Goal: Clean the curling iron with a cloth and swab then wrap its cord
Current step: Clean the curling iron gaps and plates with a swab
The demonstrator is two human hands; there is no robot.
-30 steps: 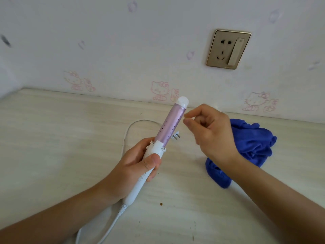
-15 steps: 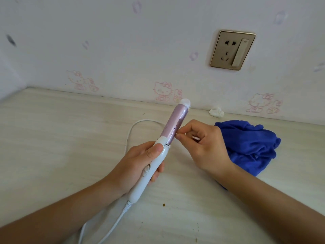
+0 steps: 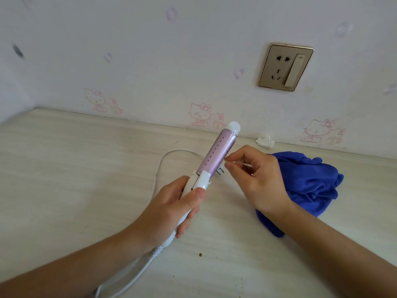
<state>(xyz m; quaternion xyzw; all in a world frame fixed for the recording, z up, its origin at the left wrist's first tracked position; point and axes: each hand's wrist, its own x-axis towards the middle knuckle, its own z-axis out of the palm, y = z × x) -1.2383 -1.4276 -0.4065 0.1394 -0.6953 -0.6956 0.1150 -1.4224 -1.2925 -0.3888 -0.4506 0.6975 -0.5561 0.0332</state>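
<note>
Our left hand still grips the curling iron by its handle above the table; our right hand, lower than a second ago, pinches the swab, seemingly touching the barrel.

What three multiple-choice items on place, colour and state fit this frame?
1. Where is the crumpled blue cloth? A. on the pale wood-grain table, partly behind the right hand; B. on the floor; C. hanging on the wall.
2. What colour is the barrel of the white-handled curling iron? A. black; B. lilac; C. green.
3. What is the right hand doing? A. lying flat; B. making an empty fist; C. pinching a thin white cotton swab beside the barrel.
Key: 1 A, it lies on the table; 2 B, the dotted barrel is lilac; 3 C, thumb and forefinger pinch the swab.
</note>
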